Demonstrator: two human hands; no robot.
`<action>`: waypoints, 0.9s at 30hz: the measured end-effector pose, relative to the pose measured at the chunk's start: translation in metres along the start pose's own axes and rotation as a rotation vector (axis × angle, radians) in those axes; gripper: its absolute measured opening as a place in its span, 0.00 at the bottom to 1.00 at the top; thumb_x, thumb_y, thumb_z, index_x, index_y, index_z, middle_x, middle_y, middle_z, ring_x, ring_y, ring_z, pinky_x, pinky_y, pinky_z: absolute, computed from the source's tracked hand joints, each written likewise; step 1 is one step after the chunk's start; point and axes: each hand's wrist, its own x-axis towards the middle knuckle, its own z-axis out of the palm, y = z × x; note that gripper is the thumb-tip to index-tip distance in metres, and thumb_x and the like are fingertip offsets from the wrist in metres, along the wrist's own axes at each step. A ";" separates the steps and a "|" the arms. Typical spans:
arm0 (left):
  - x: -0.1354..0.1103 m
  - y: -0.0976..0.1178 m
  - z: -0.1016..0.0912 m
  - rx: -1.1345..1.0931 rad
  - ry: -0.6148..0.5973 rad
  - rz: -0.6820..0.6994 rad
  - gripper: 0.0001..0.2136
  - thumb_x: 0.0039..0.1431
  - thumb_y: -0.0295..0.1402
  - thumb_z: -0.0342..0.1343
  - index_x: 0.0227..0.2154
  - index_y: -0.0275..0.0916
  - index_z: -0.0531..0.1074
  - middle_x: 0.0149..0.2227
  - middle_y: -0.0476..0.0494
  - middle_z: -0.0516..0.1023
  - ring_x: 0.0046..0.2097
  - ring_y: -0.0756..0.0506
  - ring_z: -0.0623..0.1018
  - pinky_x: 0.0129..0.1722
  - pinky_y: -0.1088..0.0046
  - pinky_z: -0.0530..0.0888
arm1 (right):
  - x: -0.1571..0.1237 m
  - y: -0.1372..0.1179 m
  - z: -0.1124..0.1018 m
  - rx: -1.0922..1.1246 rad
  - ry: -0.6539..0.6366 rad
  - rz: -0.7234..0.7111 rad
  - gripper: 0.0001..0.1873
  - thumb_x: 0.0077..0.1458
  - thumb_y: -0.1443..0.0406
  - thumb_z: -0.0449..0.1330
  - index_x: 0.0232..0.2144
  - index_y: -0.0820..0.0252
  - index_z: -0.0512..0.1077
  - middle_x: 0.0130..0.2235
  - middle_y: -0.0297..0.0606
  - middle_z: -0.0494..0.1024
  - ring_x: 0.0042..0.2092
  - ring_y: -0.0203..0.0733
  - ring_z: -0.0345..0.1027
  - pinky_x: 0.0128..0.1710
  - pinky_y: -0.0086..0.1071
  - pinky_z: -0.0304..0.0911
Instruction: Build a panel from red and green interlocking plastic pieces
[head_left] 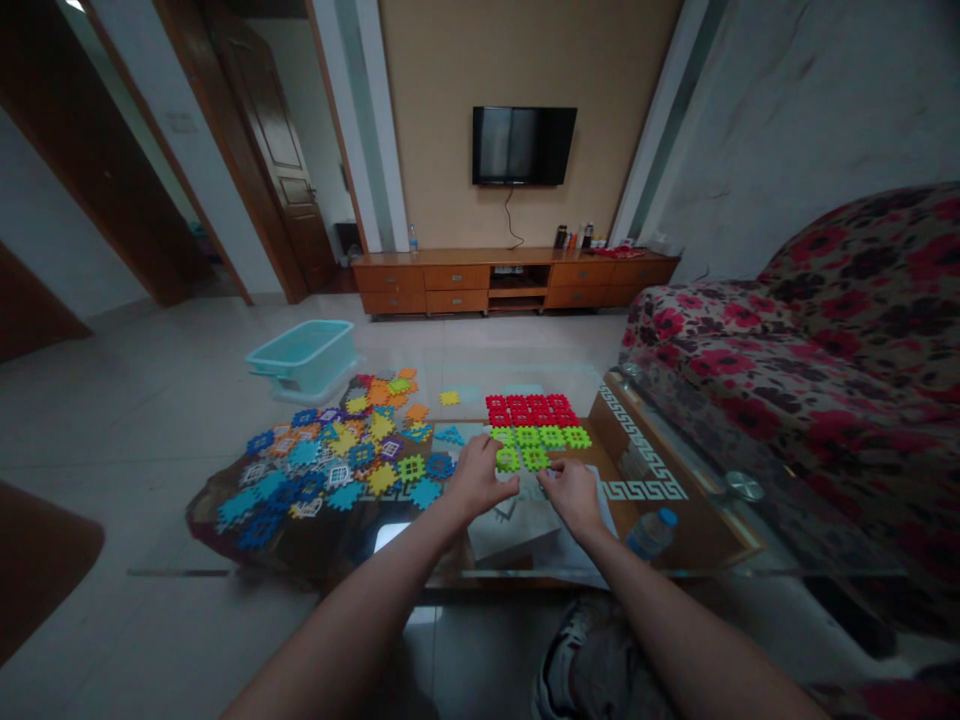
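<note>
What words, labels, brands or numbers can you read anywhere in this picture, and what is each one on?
No word, brand or number can be read.
Label on the plastic water bottle: too blurred to read.
Small containers on the wooden TV cabinet: too small to read.

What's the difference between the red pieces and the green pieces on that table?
The red pieces form a fuller, neater block, while the green pieces make a smaller, uneven patch. The red pieces lie farther away, and the green pieces lie nearer the left hand and right hand. Both are flat, lattice-like plastic squares.
</note>
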 end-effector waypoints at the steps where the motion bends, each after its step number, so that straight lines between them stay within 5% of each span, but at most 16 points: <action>1: 0.000 0.000 0.000 -0.006 0.001 0.001 0.22 0.46 0.39 0.65 0.44 0.38 0.69 0.44 0.40 0.72 0.48 0.38 0.71 0.50 0.59 0.70 | 0.000 0.000 0.000 0.000 0.002 -0.004 0.09 0.50 0.66 0.61 0.31 0.64 0.79 0.34 0.49 0.82 0.36 0.50 0.77 0.40 0.36 0.67; 27: 0.001 0.000 -0.004 -0.070 0.001 0.000 0.18 0.48 0.38 0.64 0.42 0.40 0.70 0.41 0.43 0.71 0.48 0.39 0.72 0.51 0.58 0.70 | -0.001 0.002 -0.001 -0.011 0.041 -0.056 0.08 0.48 0.64 0.61 0.29 0.61 0.79 0.29 0.44 0.81 0.31 0.46 0.75 0.33 0.33 0.66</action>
